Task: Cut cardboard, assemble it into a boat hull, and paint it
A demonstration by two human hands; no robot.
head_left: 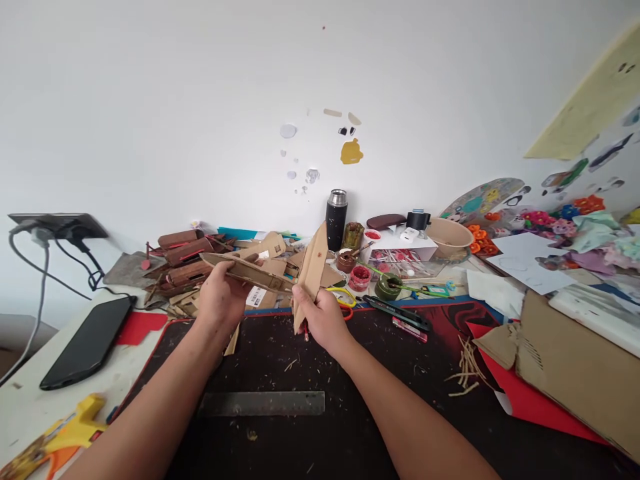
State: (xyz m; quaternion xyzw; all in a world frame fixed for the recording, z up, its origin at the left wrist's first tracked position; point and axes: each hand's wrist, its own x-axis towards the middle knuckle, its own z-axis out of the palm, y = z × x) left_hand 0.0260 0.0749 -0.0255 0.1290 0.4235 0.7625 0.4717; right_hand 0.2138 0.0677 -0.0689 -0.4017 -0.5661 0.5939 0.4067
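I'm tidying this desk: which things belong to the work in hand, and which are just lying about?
In the work:
cardboard strip, in the left hand
second strip, in the right hand

Apparently just lying about:
phone
thermos
bowl
glue gun and ruler: possible tools, neither held

Noted a barcode label (256,296) among the cardboard scraps (273,247), too small to read. Likewise failed to decipher markings on the black cutter (396,313) and clear ruler (265,403). Read no words.

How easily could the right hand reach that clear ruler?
Probably yes, but the right hand would likely need to release its cardboard piece first; the clear ruler lies on the dark mat, right end uncovered.
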